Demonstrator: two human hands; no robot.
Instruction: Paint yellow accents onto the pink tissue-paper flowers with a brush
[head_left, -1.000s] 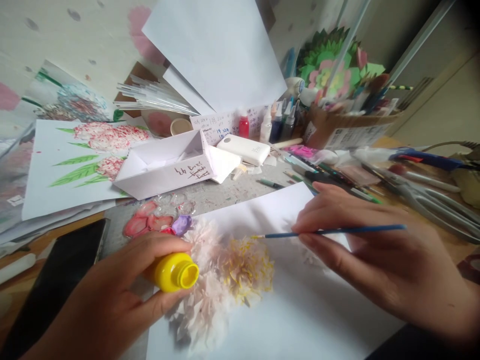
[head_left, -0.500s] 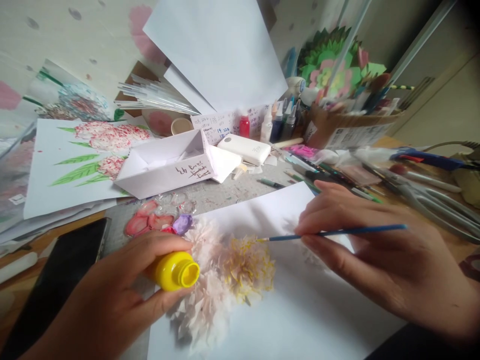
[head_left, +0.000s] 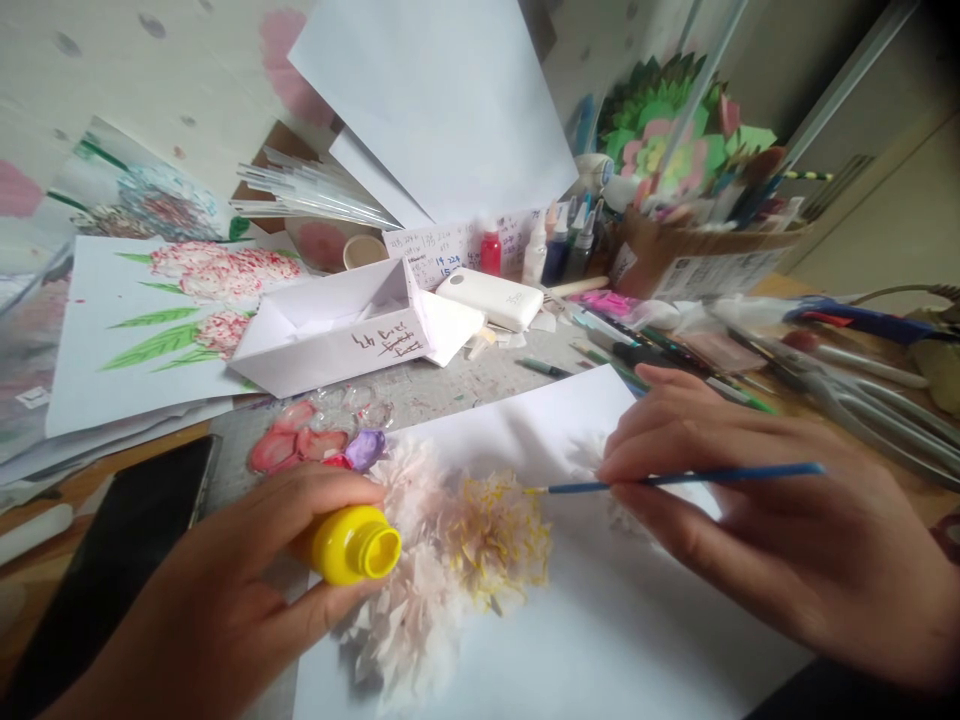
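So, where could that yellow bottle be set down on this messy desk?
Bare room: the white sheet below the brush, right of the yellow bottle and paper flower; and a grey desk strip between that sheet and the folded paper box. Pens at right and paintings at left crowd the rest.

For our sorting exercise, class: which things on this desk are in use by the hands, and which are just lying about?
In use: left hand, holding the open yellow paint bottle; right hand, holding the blue brush; tissue flower at the brush tip; white sheet beneath it.
Lying about: black phone; folded paper box; white power bank; red bottle; painted flower picture.
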